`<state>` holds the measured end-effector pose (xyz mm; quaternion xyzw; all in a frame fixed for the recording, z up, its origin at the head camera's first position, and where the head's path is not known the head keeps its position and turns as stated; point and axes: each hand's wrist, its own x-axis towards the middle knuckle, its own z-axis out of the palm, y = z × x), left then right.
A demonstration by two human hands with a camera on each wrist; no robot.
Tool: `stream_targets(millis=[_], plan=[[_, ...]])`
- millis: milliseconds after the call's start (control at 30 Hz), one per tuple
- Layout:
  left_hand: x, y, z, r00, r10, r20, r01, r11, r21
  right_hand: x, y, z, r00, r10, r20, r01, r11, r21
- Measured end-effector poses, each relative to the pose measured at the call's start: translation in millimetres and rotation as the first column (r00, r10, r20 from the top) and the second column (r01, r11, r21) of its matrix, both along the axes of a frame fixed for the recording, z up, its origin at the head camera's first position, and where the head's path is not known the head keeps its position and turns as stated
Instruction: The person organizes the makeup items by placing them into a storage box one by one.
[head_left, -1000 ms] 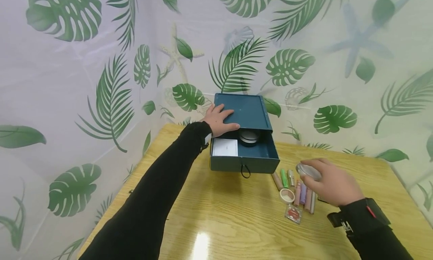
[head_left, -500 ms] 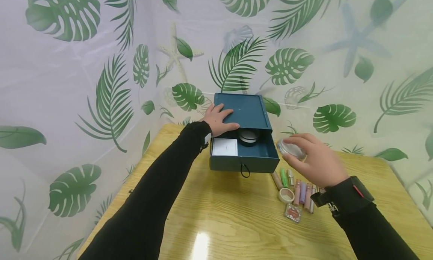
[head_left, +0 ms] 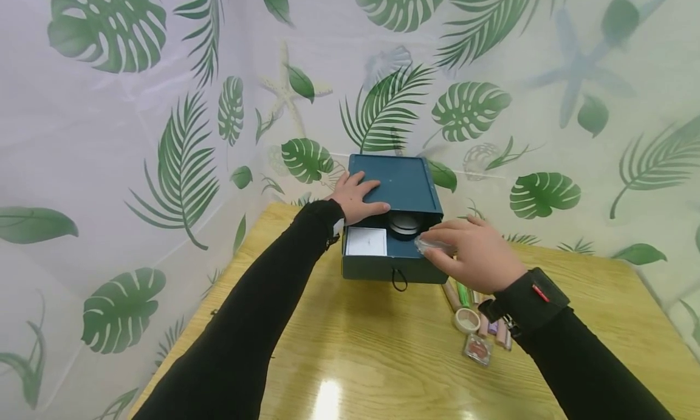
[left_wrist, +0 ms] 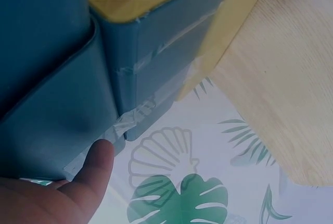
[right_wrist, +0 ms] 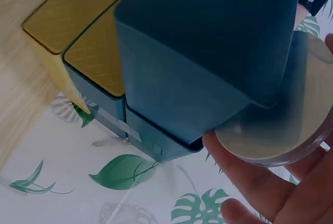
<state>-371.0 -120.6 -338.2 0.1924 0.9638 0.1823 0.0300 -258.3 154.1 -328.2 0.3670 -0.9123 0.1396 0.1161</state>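
A dark blue box with its drawer pulled out stands at the back of the table. My left hand rests on the box's top with its fingers spread. Over the drawer's right front corner, my right hand grips a round clear-rimmed case by its edge. In the head view most of that case is covered by the fingers. Inside the drawer lie a white square box at the left and round, dark-sided containers farther back.
Right of the box, several cosmetics lie on the wooden table: a green tube, a round compact, a square red-toned case and pink and purple tubes. A black loop hangs on the drawer front. Leaf-patterned cloth rises behind.
My right hand has carried the round case leftward, from above the loose cosmetics to over the drawer's right side. The left hand has stayed on the box top.
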Motion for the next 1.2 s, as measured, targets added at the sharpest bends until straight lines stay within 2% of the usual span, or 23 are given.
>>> stream_targets(millis=[67,267,367,467,667,800,900,1033,1100,1200], plan=[[0.7,-0.6,1.0,1.000,0.005,-0.004,-0.005,1.000,0.004,-2.0,-4,-0.2,1.000,0.019,-0.006,-0.019,1.000,0.003],[3.7,-3.1,-0.3,1.000,0.012,0.014,-0.012,1.000,0.023,-12.9,-24,-6.9,0.997,0.064,0.051,-0.066,0.996,0.054],[4.6,-3.9,-3.3,0.999,0.023,0.023,-0.024,0.999,0.034,-19.7,-32,-9.7,0.994,0.056,0.088,-0.063,0.995,0.075],[4.1,-2.9,-5.9,0.999,0.027,0.023,-0.028,0.999,0.043,-26.6,-34,-10.4,0.986,0.019,0.167,-0.036,0.995,0.097],[3.6,-0.4,-4.3,0.999,0.027,0.026,-0.028,0.999,0.042,-40.5,-34,-8.2,0.937,-0.028,0.348,-0.015,0.993,0.120],[3.3,0.0,-0.9,1.000,0.019,0.022,-0.020,0.999,0.043,-48.8,-36,-6.2,0.904,-0.051,0.425,0.008,0.995,0.102],[2.2,0.6,-1.0,1.000,0.014,0.018,-0.015,0.999,0.039,-50.2,-36,-5.0,0.889,-0.081,0.450,0.033,0.993,0.114],[1.6,1.1,-1.7,1.000,0.019,0.023,-0.020,0.999,0.033,-47.3,-37,-3.9,0.880,-0.107,0.462,0.057,0.991,0.121],[1.6,1.1,-1.7,0.999,0.023,0.026,-0.023,0.999,0.029,-45.6,-38,-3.7,0.881,-0.107,0.461,0.060,0.992,0.115],[2.1,0.9,-0.9,0.999,0.025,0.024,-0.026,0.999,0.029,-44.0,-38,-5.0,0.895,-0.091,0.436,0.044,0.992,0.116]])
